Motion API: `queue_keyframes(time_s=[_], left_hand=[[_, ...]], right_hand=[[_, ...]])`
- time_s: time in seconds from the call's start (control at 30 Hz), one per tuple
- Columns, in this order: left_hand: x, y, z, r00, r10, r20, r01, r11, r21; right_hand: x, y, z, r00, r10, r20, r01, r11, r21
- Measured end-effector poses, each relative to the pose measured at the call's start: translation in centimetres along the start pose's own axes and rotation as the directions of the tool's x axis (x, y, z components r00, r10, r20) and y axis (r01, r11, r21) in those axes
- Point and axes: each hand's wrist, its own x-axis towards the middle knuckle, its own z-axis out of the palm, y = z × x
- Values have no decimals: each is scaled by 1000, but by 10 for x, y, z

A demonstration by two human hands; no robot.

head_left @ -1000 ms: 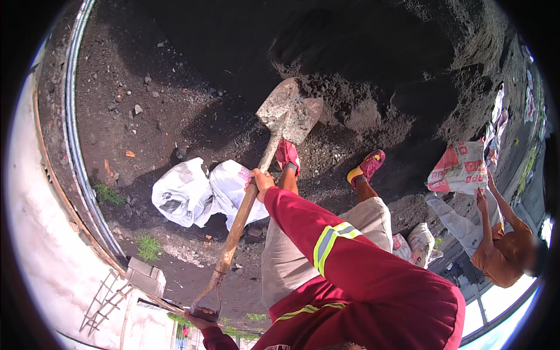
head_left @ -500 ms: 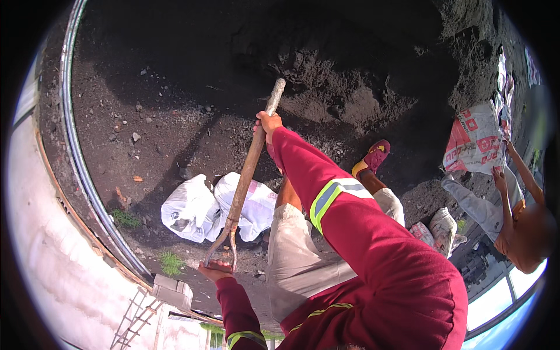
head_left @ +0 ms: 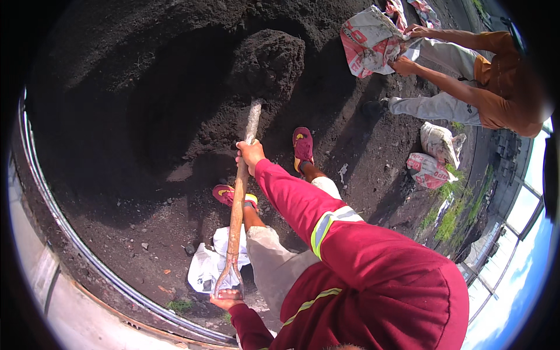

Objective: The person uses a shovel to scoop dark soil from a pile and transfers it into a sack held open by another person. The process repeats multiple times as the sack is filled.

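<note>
A long wooden-handled shovel (head_left: 236, 216) slants up across the view. Its grip end is near my body, and its far end reaches a heaped mound of dark soil (head_left: 271, 61). My left hand (head_left: 226, 299) is closed around the D-shaped grip. My right hand (head_left: 251, 155) wraps the shaft farther up, below its pale upper stretch. Soil covers the blade, so its edges cannot be made out. White sacks (head_left: 204, 268) lie on the ground beside the grip, partly behind the shovel.
At the upper right a co-worker (head_left: 501, 87) holds a white-and-red sack (head_left: 373, 44) with both hands. Filled sacks (head_left: 440, 143) sit near grass (head_left: 452, 216) on the right. A metal rail (head_left: 87, 254) and pale wall curve along the left. My shoes (head_left: 302, 146) stand on dark ground.
My view has swung toward the right, bringing the co-worker further in. The shovel's far end now meets a heap of dark soil; both hands keep their hold on it.
</note>
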Motion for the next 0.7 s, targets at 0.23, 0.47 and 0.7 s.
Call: queue_keyframes(time_s=[0.23,0.47,0.7], left_hand=[[-98,-23,75,991,-27,128,9,990,144],[-178,-43,113,989,20,145,-41,989,145],[-211,-48,104,983,31,183,-77,966,247]], right_hand=[[-22,-135,-102,989,-107,-98,118,986,119],[-46,-201,-177,978,-130,-164,165,962,217],[-67,-224,-218,994,-56,-99,82,954,287]])
